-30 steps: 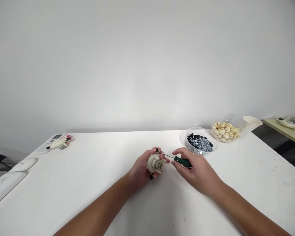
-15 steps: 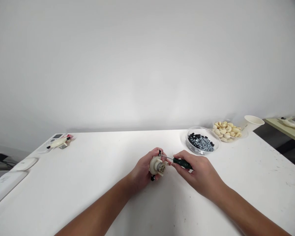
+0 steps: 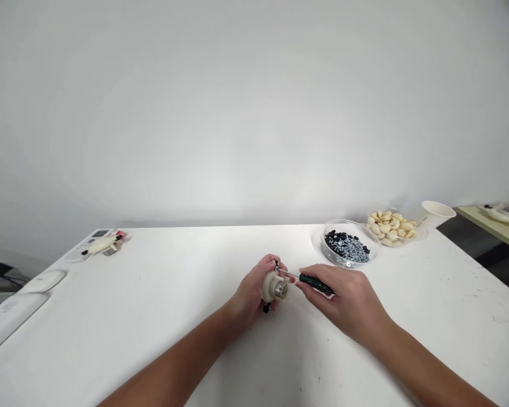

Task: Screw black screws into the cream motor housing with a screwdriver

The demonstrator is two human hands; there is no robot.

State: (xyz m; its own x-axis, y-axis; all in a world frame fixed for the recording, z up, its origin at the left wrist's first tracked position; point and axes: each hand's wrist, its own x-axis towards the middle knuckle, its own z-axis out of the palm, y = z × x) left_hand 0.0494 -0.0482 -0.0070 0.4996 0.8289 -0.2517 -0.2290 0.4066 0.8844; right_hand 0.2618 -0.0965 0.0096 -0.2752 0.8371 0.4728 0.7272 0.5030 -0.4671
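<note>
My left hand [image 3: 251, 289] is closed around a cream plastic part [image 3: 270, 286] with a round silver motor-like piece on its side facing right. Small black pieces stick out at its top and bottom. In my right hand [image 3: 345, 294] is a screwdriver [image 3: 316, 282] with a dark green handle, pinched between thumb and fingers. Its thin shaft points left, and the tip meets the black piece at the top of the part. Whether a screw sits under the tip is too small to tell.
At the back right stand a clear dish [image 3: 350, 244] of black pieces and silver screws, a clear container of cream pieces [image 3: 392, 227] and a paper cup [image 3: 438, 212]. Another cream part [image 3: 102, 244] lies at the far left, near a white power strip [image 3: 14, 322]. A side table [image 3: 492, 224] adjoins at right.
The cream part has turned slightly and shifted a little to the right in my left hand. The screwdriver tip stays at its top black piece.
</note>
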